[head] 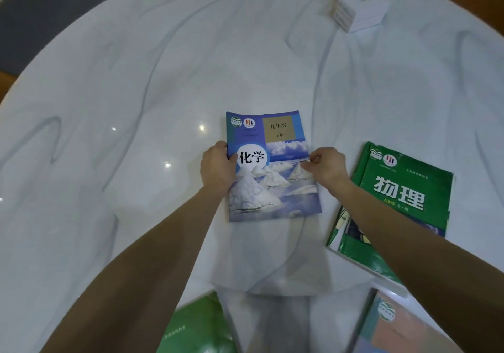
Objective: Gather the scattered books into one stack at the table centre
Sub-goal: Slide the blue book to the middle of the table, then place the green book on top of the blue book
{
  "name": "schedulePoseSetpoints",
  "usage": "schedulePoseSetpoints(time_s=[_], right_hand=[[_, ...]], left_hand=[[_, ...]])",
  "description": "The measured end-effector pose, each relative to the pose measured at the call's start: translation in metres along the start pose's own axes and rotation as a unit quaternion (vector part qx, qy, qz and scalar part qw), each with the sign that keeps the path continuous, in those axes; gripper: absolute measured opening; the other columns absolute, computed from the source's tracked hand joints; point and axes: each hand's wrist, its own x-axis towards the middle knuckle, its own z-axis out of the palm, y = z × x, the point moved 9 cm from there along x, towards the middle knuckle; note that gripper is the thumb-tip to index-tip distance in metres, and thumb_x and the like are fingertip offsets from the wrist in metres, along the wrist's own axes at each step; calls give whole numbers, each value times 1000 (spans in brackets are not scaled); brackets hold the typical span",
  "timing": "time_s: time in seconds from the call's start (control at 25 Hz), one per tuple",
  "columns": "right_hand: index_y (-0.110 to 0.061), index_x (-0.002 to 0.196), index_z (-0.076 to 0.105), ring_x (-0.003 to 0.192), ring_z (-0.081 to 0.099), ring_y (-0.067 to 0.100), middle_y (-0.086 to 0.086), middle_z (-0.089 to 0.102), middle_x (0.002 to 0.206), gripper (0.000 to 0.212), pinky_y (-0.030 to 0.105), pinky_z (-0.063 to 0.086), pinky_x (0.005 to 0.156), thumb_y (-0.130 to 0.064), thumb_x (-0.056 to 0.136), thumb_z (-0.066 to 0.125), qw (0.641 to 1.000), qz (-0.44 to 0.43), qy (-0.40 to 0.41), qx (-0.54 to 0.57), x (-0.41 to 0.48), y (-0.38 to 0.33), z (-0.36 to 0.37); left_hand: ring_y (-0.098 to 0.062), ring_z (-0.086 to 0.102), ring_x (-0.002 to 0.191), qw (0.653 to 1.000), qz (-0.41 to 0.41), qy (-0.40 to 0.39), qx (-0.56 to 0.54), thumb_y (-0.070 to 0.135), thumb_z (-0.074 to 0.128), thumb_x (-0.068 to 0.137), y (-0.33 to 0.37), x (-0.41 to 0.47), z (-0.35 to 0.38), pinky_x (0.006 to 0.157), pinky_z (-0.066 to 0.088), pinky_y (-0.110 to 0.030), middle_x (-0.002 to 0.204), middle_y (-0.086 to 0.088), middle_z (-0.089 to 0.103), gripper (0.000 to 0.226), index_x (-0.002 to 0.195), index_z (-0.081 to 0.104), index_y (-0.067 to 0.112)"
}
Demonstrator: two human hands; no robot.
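A blue chemistry book point(272, 186) with white mounds on its cover lies flat near the middle of the round white marble table point(136, 80). My left hand point(216, 168) grips its left edge, thumb on the cover. My right hand point(326, 166) pinches its right edge. A green physics book point(403, 189) lies to the right, partly under my right forearm. Another green book point(196, 325) sits at the near edge on the left. A book with an orange and blue cover point(395, 328) sits at the near edge on the right.
A white box point(357, 3) with printed sides stands at the far right of the table. Beyond the table's far left rim I see dark grey flooring point(41, 6).
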Motion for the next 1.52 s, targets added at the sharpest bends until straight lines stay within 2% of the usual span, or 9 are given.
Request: schedulePoseSetpoints(time_s=[0.12,0.28,0.48,0.56,0.76,0.96,1.08,1.28,1.52], right_hand=[[-4,101,67,98,63,34,18,69,107,22,32,50,82,-19,85,63,998,-2,-8,-62,-1,-2,-1],[-3,101,65,94,61,37,19,66,105,24,39,52,78,-16,89,48,982,-71,8,-174,-14,-14,-14],[-1,105,63,97,58,36,20,63,104,29,41,50,80,-21,91,47,953,-139,61,-263,-38,-8,-48],[-1,106,62,99,56,36,20,63,105,29,41,48,83,-20,91,47,953,-129,82,-261,-48,7,-67],[-3,108,61,103,55,35,20,62,108,28,44,47,88,-20,90,49,954,-82,115,-264,-76,64,-110],[-3,108,57,106,52,36,19,60,110,27,43,43,88,-21,91,46,950,-13,125,-287,-97,124,-141],[-3,107,55,105,51,36,19,59,111,27,44,42,86,-22,91,44,944,16,123,-305,-107,151,-147],[-3,115,51,108,51,37,18,56,115,40,46,45,86,-36,94,45,955,75,113,-264,-122,191,-148],[1,127,44,105,59,40,25,61,117,46,45,49,88,-31,94,52,974,205,83,57,-127,220,-125]], left_hand=[[-35,56,103,992,21,-2,121,12,52,89,4,-9,-2,75,48,-40,110,-20,59,22,107,61,3],[-33,51,109,950,146,-6,274,15,45,91,41,-24,3,86,43,-41,115,-17,57,25,108,59,4],[-30,49,113,911,267,-29,314,18,42,93,100,-61,19,90,43,-42,120,-14,56,30,119,53,8],[-32,53,109,902,308,-28,301,14,44,92,123,-81,31,86,45,-44,115,-16,59,28,117,55,7],[-34,66,71,880,376,-39,288,11,73,67,163,-121,68,55,53,-38,75,-15,67,15,80,69,6],[-36,53,107,855,411,-82,305,17,45,89,187,-154,114,82,45,-45,112,-18,59,28,113,55,6],[-36,48,112,839,411,-108,341,17,43,91,186,-164,138,88,42,-45,118,-17,55,31,119,50,7],[-35,48,112,882,343,-142,290,24,45,93,176,-166,160,86,47,-47,119,-20,54,35,123,45,4],[-38,47,118,974,125,-174,69,26,56,91,172,-162,154,94,44,-46,126,-22,52,48,131,41,3]])
